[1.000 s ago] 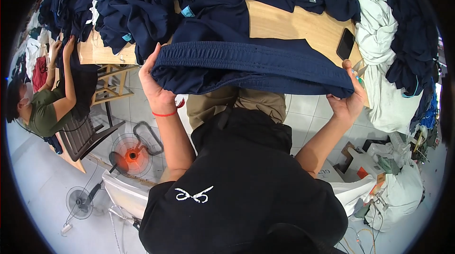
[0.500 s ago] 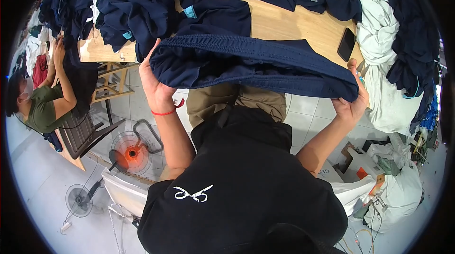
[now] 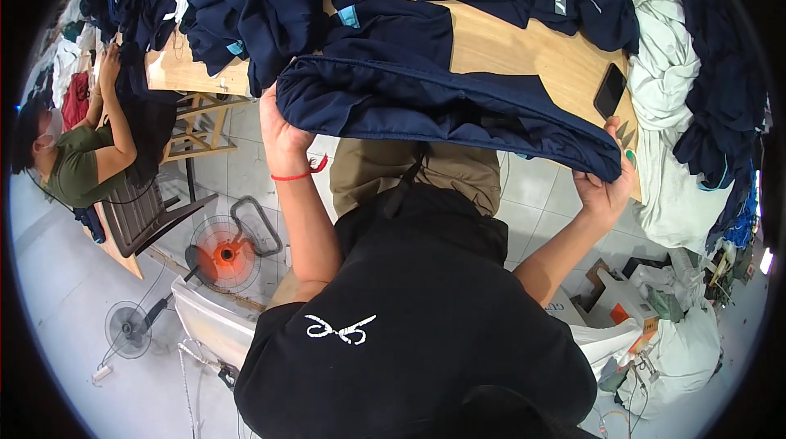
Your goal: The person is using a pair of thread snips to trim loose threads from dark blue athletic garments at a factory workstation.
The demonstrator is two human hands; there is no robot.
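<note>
A navy blue garment [image 3: 458, 99] with a wide, open waistband-like edge stretches between my two hands, and its cloth runs back onto the wooden table. At its left end, my left hand [image 3: 284, 130] is closed on the edge, its fingertips hidden inside the fabric. My right hand [image 3: 604, 192] grips the opposite end, thumb and fingers around the edge. Beside the right fingers shows a small grey pointed thing [image 3: 624, 130] with a green spot near it, too small to make out. Between the hands, the opening faces up toward me.
Navy garments [image 3: 246, 9] are heaped along the table [image 3: 491, 38]. A black phone [image 3: 610, 91] lies at its right, beside bundled white cloth [image 3: 667, 54]. Left, a co-worker [image 3: 86, 157] handles dark cloth. Fans [image 3: 226, 254] stand on the floor; boxes and bags [image 3: 671, 357] sit lower right.
The waistband has been rolled in my hands, so its stitched band shows less than before. Both hands keep their hold. The whole view has shifted slightly.
</note>
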